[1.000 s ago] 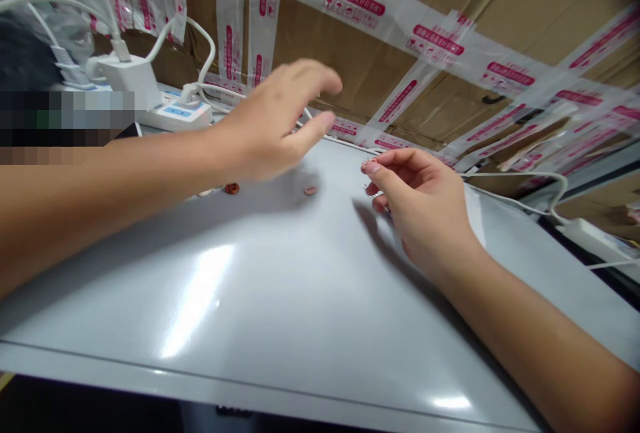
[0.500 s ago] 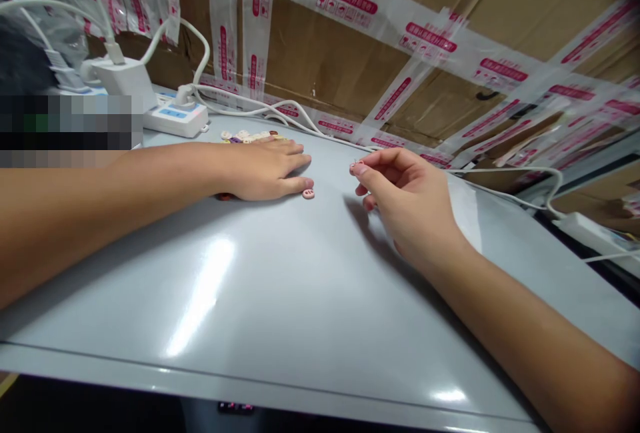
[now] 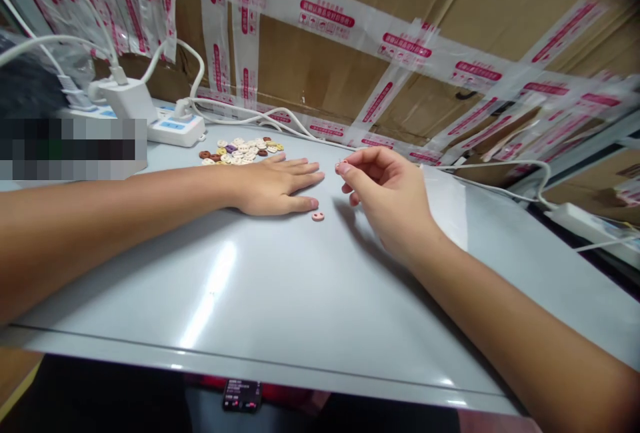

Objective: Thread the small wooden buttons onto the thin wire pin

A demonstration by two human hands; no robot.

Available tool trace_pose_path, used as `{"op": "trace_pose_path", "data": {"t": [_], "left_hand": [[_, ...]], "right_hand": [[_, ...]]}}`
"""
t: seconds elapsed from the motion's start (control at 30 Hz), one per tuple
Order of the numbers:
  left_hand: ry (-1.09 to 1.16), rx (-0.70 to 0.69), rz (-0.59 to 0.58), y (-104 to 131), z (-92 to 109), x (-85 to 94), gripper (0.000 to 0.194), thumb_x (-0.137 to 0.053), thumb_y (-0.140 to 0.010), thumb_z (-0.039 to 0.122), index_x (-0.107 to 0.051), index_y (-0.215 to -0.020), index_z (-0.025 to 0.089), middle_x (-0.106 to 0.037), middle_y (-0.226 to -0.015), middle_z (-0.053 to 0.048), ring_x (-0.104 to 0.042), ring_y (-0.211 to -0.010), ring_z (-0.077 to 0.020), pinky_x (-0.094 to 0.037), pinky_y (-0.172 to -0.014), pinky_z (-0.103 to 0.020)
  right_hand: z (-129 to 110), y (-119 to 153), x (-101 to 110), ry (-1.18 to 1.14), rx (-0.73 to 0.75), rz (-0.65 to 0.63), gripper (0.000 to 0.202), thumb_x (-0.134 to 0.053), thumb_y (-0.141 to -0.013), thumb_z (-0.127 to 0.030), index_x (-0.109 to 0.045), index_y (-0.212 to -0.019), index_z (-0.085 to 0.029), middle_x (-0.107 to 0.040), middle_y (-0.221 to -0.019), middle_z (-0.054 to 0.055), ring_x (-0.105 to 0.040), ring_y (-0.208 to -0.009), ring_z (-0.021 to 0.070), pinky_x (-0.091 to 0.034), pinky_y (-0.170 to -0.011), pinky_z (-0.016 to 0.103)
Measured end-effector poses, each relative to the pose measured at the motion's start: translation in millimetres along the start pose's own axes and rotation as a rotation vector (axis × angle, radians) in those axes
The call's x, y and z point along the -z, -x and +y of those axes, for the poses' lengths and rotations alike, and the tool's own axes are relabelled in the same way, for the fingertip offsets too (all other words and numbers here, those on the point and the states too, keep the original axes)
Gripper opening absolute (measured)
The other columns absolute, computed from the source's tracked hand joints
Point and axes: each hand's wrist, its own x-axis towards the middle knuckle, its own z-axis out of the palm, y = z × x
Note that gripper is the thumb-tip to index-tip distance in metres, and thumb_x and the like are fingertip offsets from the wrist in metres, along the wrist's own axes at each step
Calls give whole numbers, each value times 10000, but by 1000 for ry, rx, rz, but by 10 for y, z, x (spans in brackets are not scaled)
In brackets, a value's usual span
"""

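Note:
My left hand lies flat, palm down, on the grey table, fingers spread. Just off its thumb tip sits a pink button with holes in it. Behind the left hand and wrist is a loose pile of buttons in white, brown, yellow and purple. To the right, my right hand is raised a little over the table, pinching a small pink button between thumb and forefinger. The fingers partly hide that button.
White power strips with plugs and cables stand at the back left. A taped cardboard box walls off the far edge. Another power strip is at the right. Below the front edge a lit phone shows.
My left hand has slid right and nearer, uncovering more of the button pile. The pink button by its thumb has shifted the same way. My right hand still pinches its button. The view has tilted.

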Motion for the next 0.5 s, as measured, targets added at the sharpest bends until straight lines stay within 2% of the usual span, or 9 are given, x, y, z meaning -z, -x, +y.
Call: {"op": "trace_pose_path", "data": {"t": [0.1,0.27,0.3,0.37,0.43,0.5], "left_hand": [[0,-5,3,15,7,-11,809,-185,-957,720,-107,-1627,274,-53,-1705,-19,-20,-1587,-241,-26,-1270,-520],[-14,-11,-13,51,-4,26,801,-176,-962,710,-123,-1628,268,-86,-1709,-34,-48,-1586,-245,-43,-1273,-496],[-20,-16,-12,32,-5,69,799,-203,-958,709,-169,-1623,267,-130,-1705,-45,-90,-1582,-255,-78,-1271,-493],[-23,-30,28,-75,0,196,770,-307,-944,683,-331,-1575,242,-291,-1664,-85,-264,-1533,-285,-212,-1244,-470],[-2,-30,141,-290,18,343,681,-407,-926,590,-497,-1458,175,-497,-1531,-136,-494,-1375,-279,-370,-1159,-402],[41,28,253,-579,45,444,665,-380,-938,545,-483,-1463,150,-519,-1507,-152,-519,-1348,-283,-400,-1135,-399]], "right_hand": [[13,-5,1,-17,-2,-5,155,-739,-773,-289,-622,-811,-195,-668,-751,-11,-590,-620,109,-475,-535,247],[23,-31,15,-78,-55,18,186,-752,-756,-306,-616,-812,-191,-664,-743,-14,-594,-620,109,-457,-500,228],[15,-42,28,-94,-63,29,193,-755,-754,-309,-617,-816,-189,-663,-745,-14,-596,-619,109,-455,-490,223],[-15,-75,68,-135,-51,68,203,-760,-746,-308,-617,-822,-186,-659,-755,-15,-595,-611,106,-451,-471,214],[-54,-120,124,-173,-5,135,201,-759,-738,-298,-613,-816,-185,-646,-757,-19,-585,-596,98,-444,-459,209],[-89,-173,186,-197,40,203,186,-750,-737,-282,-608,-811,-187,-638,-756,-23,-577,-588,93,-440,-455,206]]}}
